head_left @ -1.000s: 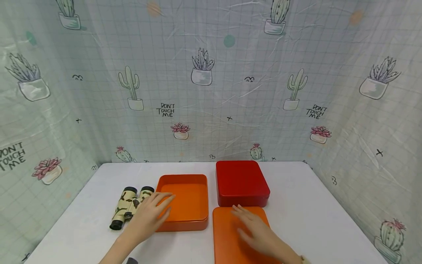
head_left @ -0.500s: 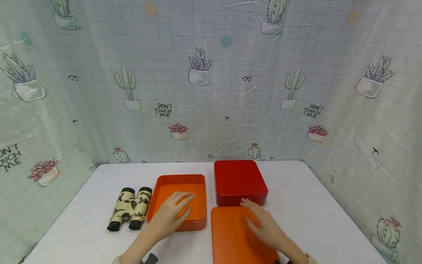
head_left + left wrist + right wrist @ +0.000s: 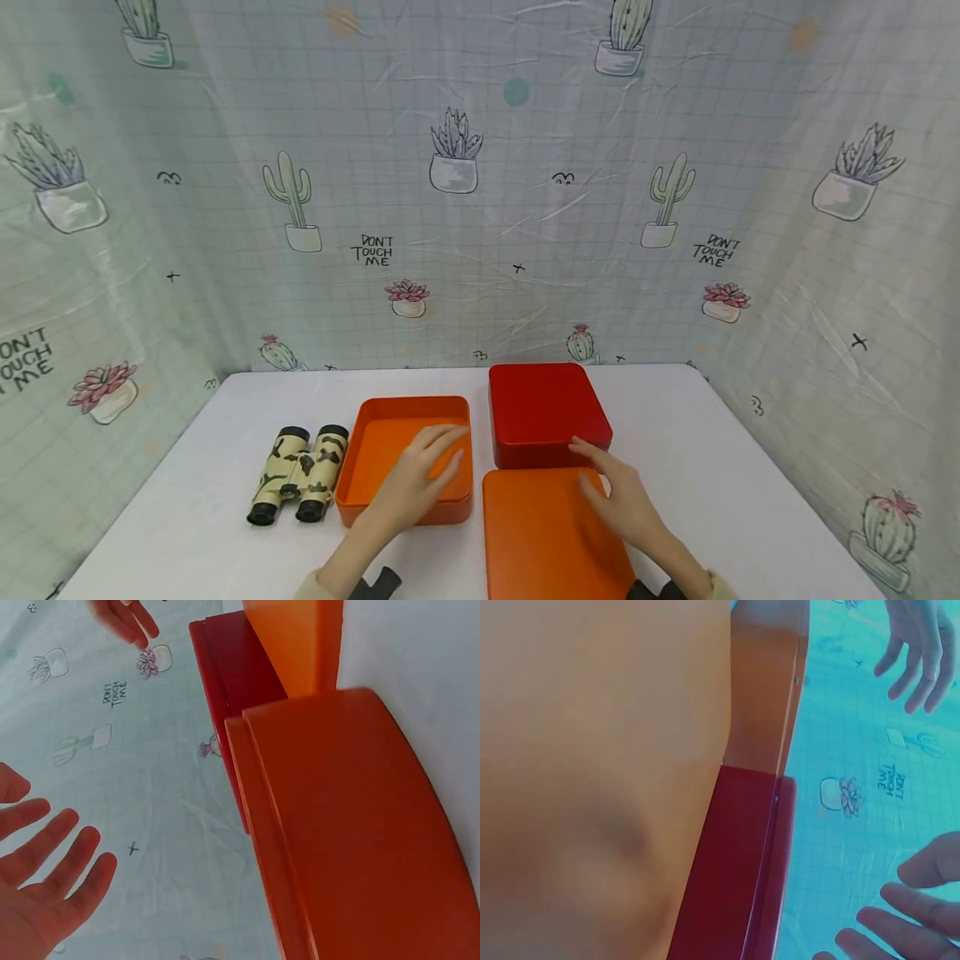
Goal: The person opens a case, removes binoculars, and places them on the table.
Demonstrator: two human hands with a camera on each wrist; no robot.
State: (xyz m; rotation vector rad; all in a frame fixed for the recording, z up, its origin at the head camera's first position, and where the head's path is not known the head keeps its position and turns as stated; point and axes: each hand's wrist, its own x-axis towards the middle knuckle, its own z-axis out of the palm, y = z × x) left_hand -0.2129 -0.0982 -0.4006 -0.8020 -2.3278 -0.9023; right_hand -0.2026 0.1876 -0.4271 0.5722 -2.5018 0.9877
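My left hand [image 3: 415,479] hovers over the front right part of an open orange box [image 3: 375,442], its fingers spread and holding nothing. In the left wrist view the box's orange side wall [image 3: 360,817] stands beside the hand. My right hand [image 3: 621,493] is above the right side of a flat orange lid [image 3: 540,533], fingers loosely extended toward the red box [image 3: 550,408]. Whether its fingertips touch the red box's front edge cannot be told from the head view. In the right wrist view the fingers [image 3: 907,922] hold nothing.
Camouflage binoculars [image 3: 300,475] with black ends lie left of the orange box. The red box stands at the back, just behind the lid. A white table [image 3: 690,467] bears everything, with a cactus-print curtain [image 3: 480,233] around its back and sides.
My left hand has moved right, from beside the binoculars to over the orange box. My right hand has shifted right and slightly back. The boxes, lid and binoculars stay in place.
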